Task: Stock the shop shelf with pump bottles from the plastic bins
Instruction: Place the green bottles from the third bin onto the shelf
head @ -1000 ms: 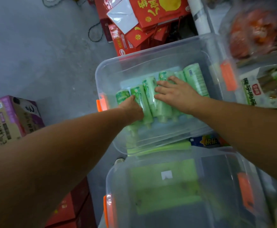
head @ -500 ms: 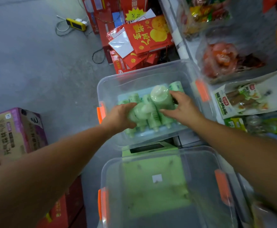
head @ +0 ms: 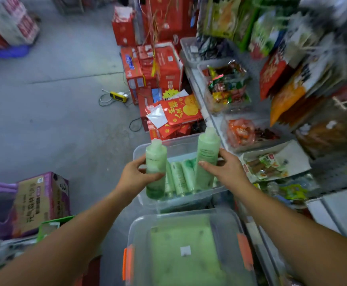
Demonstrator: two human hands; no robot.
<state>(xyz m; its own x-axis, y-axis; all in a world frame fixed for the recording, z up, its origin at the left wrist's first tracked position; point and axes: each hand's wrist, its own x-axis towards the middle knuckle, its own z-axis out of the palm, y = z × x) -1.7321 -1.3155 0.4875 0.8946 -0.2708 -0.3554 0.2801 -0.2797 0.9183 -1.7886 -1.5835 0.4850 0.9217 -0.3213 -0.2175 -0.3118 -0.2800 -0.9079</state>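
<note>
Head view. The left hand (head: 136, 175) wraps its fingers and thumb round the middle of one green pump bottle (head: 156, 162). The right hand (head: 226, 170) holds a second green bottle (head: 207, 153) the same way, thumb on the near face and fingers behind.

Both grips sit above the open clear bin (head: 178, 201). Its far rim lies beyond the knuckles and its front wall just below the bottle bases. Between and beneath the two grips more green bottles (head: 178, 176) lie on their sides in the bin. Nearer the body than both grips stands a second clear bin (head: 236, 221) with orange latches.

Right of the right grip the white shelf edge (head: 213, 118) runs close by, with crowded snack packets (head: 228, 87) behind it. Left of the left grip the grey floor (head: 55, 110) is open out to a purple carton (head: 42, 201). Beyond both grips red boxes (head: 168, 67) stand stacked.

Each held bottle has its long axis near upright, pale top end up and base down. The right one reaches higher and its top leans slightly toward the shelf. The tops are too blurred to make out.
</note>
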